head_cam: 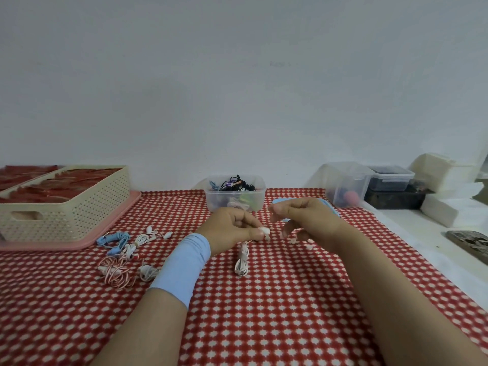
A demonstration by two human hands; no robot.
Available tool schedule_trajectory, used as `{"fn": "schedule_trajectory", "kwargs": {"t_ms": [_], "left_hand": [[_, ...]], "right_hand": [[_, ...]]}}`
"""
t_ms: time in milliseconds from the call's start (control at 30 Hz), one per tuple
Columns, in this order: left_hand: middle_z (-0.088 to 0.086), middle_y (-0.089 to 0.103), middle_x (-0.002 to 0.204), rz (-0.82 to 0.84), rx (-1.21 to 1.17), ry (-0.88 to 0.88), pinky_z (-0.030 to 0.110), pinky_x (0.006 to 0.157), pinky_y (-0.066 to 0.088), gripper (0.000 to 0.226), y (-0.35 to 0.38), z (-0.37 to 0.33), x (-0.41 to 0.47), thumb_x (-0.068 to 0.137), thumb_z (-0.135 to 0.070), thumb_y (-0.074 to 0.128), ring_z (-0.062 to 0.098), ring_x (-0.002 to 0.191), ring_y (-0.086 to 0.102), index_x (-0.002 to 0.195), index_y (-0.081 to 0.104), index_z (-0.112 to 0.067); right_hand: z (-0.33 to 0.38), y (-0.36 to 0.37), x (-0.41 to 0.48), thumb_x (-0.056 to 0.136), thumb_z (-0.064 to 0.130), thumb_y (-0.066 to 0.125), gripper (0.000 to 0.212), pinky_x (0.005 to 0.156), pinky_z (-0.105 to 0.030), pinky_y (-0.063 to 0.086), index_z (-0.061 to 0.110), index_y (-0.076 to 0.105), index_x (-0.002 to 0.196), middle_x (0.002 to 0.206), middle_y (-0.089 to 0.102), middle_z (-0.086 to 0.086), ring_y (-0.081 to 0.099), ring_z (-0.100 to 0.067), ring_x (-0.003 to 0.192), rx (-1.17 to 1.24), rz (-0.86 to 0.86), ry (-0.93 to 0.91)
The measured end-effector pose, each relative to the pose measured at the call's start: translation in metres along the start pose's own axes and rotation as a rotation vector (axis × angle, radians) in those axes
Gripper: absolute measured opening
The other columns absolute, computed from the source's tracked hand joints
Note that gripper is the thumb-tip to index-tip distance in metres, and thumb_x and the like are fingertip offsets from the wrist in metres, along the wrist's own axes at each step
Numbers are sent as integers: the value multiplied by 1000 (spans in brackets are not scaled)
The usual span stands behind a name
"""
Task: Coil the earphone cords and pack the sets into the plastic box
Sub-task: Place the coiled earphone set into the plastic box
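From my remote seat I saw the left hand (pixel 232 229) pinching a white earbud (pixel 264 230) between thumb and fingertips, just above the red checked cloth (pixel 277 299). A coiled white cord bundle (pixel 241 262) sat right below that hand, seemingly lying on the cloth. I could not tell whether its cord ran up to the pinched earbud. The right hand (pixel 309 217) hovered just beside the left with its fingers curled. I could not tell whether they gripped anything, though small pale earbuds (pixel 293 240) showed under it. A light blue band (pixel 182 268) covered the left wrist.

The plastic box (pixel 235 192) stood by the wall behind the hands, uncovered, with dark coiled sets inside. A blue lid (pixel 280 200) lay behind the right hand.

Left of the hands, loose sets lay on the cloth: a blue one (pixel 113 239), a white one (pixel 148 236) and a red-and-white one (pixel 116 273). Beyond them a cream basket (pixel 66 204) rested on a pink tray (pixel 126 204).
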State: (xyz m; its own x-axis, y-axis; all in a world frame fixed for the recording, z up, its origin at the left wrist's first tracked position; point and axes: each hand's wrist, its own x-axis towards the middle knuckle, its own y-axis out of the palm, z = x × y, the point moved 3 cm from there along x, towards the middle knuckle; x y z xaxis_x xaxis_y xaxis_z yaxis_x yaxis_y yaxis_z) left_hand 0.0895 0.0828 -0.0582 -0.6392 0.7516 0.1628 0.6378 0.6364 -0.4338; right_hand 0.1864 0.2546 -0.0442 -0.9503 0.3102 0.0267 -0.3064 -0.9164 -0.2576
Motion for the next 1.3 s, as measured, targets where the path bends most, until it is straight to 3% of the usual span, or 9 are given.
{"fn": "schedule_trajectory", "kwargs": {"t_ms": [100,200,333,467,567,933,1067,1200,1300], "left_hand": [[-14,74,85,86,211,-13,7,67,48,13,5,-4,-3,77,-29,82,-6,80,66,89,78,-26],[-20,71,88,180,370,-46,16,77,51,14,12,-4,-3,74,-38,83,-5,85,63,86,78,-32],[-11,74,95,120,416,-72,33,90,54,20,10,-2,0,86,-48,68,11,94,66,92,78,-32],[-13,69,116,-151,493,-17,17,85,41,19,-1,6,6,95,-32,60,-2,92,57,109,73,-29],[-10,64,129,-124,559,-66,21,94,41,26,4,14,11,95,-34,61,8,109,59,118,71,-30],[-15,70,98,-156,382,-107,21,87,49,10,9,22,11,84,-30,75,1,91,62,94,75,-32],[-12,72,93,-184,158,-108,21,85,51,15,9,21,8,82,-27,78,2,89,67,94,72,-32],[-7,76,93,-175,-26,-76,18,87,53,21,11,18,6,82,-21,78,2,90,71,101,72,-27],[-5,78,90,-170,-133,-62,13,87,52,23,13,15,4,86,-18,74,-1,89,71,109,73,-16]], "right_hand": [[-5,-20,2,94,26,69,12,50,-20,46,19,79,93,98,78,7,60,-9,54,-173,-232,-61],[-13,-28,6,92,18,72,9,65,-25,55,21,79,89,103,75,10,60,-8,54,-286,-275,-55],[-19,-24,10,91,13,73,16,88,-25,54,25,80,100,100,76,11,66,-4,87,-534,-200,-28],[-20,-21,13,92,16,71,16,75,-16,47,26,81,99,103,76,10,66,-7,91,-660,-164,9],[-21,-16,15,92,23,71,14,81,-22,51,28,80,101,104,75,10,64,-7,88,-760,-140,31],[-15,-17,7,80,30,84,8,81,-21,51,32,82,87,90,75,19,65,-2,88,-877,-16,56],[-12,-14,8,83,26,82,7,71,-16,49,32,80,83,88,75,17,67,-4,85,-731,-110,-21],[-4,-4,1,86,22,78,1,52,-15,46,23,79,87,67,72,8,57,-5,50,-239,-162,-118],[-4,6,-1,89,21,74,9,44,-19,36,13,77,90,56,66,8,45,-11,48,-6,-111,-86]]}}
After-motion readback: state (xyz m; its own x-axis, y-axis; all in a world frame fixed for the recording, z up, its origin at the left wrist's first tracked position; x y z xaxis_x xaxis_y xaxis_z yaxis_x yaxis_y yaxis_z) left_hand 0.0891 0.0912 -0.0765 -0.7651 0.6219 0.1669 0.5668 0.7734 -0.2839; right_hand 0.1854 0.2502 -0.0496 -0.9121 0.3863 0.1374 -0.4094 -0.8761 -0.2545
